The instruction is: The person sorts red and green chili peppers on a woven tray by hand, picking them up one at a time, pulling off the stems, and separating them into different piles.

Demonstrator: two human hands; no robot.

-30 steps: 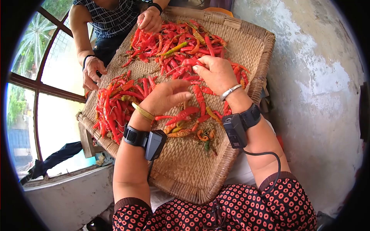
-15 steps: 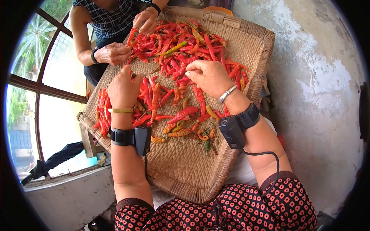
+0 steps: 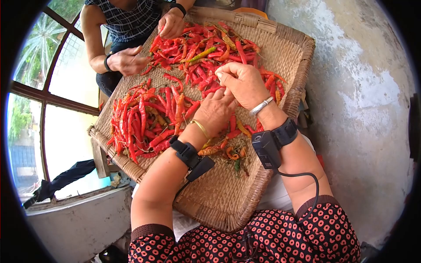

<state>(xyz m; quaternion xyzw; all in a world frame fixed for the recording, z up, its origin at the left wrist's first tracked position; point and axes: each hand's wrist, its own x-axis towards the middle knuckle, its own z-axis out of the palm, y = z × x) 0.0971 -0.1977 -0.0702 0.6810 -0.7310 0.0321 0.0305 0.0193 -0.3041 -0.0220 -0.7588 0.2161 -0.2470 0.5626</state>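
Observation:
My left hand (image 3: 214, 113), with a yellow bangle at its wrist, lies palm down over the red chili peppers in the middle of the basket tray. Its fingers reach up to my right hand, and their tips are hidden. My right hand (image 3: 244, 86), wearing a silver bracelet, hovers just above with thumb and forefinger pinched together. Whatever is in that pinch is too small or hidden to make out. Under and beyond my hands lies one heap of red chili peppers (image 3: 204, 52); a second pile of chili peppers (image 3: 136, 118) is at the left. A few orange, wrinkled peppers (image 3: 210, 150) lie nearer me.
The woven basket tray (image 3: 219, 193) has a raised rim. Across it, another person's hands (image 3: 128, 61) are over the peppers at the far left. A window stands at the left, a dark folded umbrella (image 3: 66, 179) below it, and a worn wall (image 3: 351, 109) at the right.
My left hand has moved right and toward me, from the left pile to beside my right hand. My right hand has barely moved. The other person's hands have drawn apart.

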